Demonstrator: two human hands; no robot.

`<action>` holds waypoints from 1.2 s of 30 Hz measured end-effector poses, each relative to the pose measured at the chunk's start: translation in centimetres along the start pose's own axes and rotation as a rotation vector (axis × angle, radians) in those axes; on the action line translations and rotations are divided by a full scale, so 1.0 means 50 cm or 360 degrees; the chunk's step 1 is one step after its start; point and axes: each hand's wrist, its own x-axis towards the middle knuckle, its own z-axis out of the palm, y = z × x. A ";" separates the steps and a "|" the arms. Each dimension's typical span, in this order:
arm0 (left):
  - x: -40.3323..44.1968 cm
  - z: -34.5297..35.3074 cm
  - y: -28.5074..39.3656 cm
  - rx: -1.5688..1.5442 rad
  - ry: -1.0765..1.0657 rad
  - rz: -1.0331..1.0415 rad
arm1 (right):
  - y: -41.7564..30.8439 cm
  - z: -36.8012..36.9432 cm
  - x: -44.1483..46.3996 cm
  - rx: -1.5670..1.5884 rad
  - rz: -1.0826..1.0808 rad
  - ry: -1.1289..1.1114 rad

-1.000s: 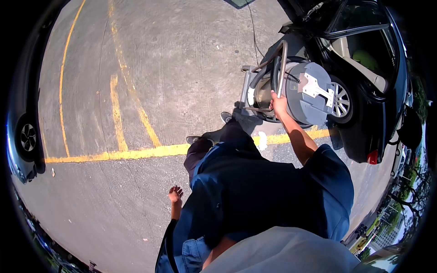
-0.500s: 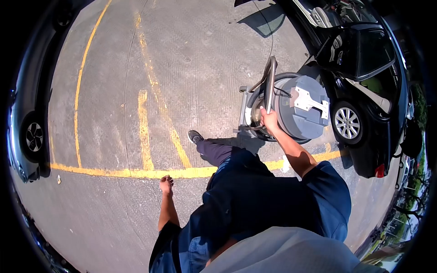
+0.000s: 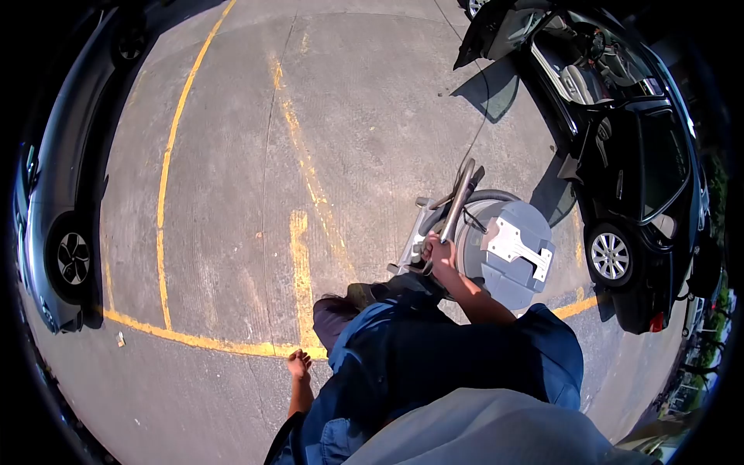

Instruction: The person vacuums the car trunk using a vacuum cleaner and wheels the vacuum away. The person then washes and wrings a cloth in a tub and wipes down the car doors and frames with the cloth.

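Observation:
On the right stands a canister vacuum cleaner [image 3: 480, 267] with a round grey lid and a white plate on top. My right hand [image 3: 440, 254] is closed round the metal tube [image 3: 459, 203] of its push handle, at the near side of the machine. A dark hose curves around the canister's far side. My left hand [image 3: 299, 363] hangs low at my side over the pavement, holding nothing, its fingers loosely bent and apart. My legs are partly hidden under my dark blue shirt.
To the right, a black car [image 3: 635, 170] has doors open, one jutting over the pavement. A silver-grey car [image 3: 70, 194] is parked at left. A thin cable [image 3: 482, 116] runs from the vacuum cleaner towards the far door. Yellow lines [image 3: 167, 186] mark the concrete.
The cars and ground lines have shifted down in view. The gap between the vacuum cleaner and the black car's wheel looks wider. My right hand keeps hold; more of the open front door shows.

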 end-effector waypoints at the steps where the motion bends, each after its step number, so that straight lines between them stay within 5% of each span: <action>1: 0.026 -0.035 0.007 -0.0015 0.0164 -0.0183 | -0.014 0.046 0.005 0.0041 0.0061 0.0089; 5: 0.239 -0.226 -0.041 -0.0036 0.0153 -0.0614 | -0.058 0.221 -0.091 -0.0114 -0.0119 0.0161; 9: 0.324 -0.249 0.268 0.0023 0.0197 -0.0525 | -0.057 0.356 -0.004 0.0158 -0.0009 0.0228; 13: 0.482 -0.234 0.621 0.0190 0.0151 -0.0067 | -0.028 0.469 0.055 0.0227 -0.0092 0.0379; 17: 0.639 -0.137 1.018 0.0349 -0.0128 0.0595 | -0.069 0.572 0.132 0.0315 -0.0125 0.0542; 21: 0.781 0.014 1.323 0.0357 -0.0232 0.0815 | -0.144 0.681 0.207 0.0257 -0.0089 0.0706; 30: 0.847 0.281 1.648 0.0795 -0.0425 0.0215 | -0.310 0.897 0.416 0.0274 -0.0113 0.0974; 36: 0.904 0.407 1.950 0.1078 -0.0611 0.0196 | -0.519 1.053 0.544 0.0233 -0.0014 0.1144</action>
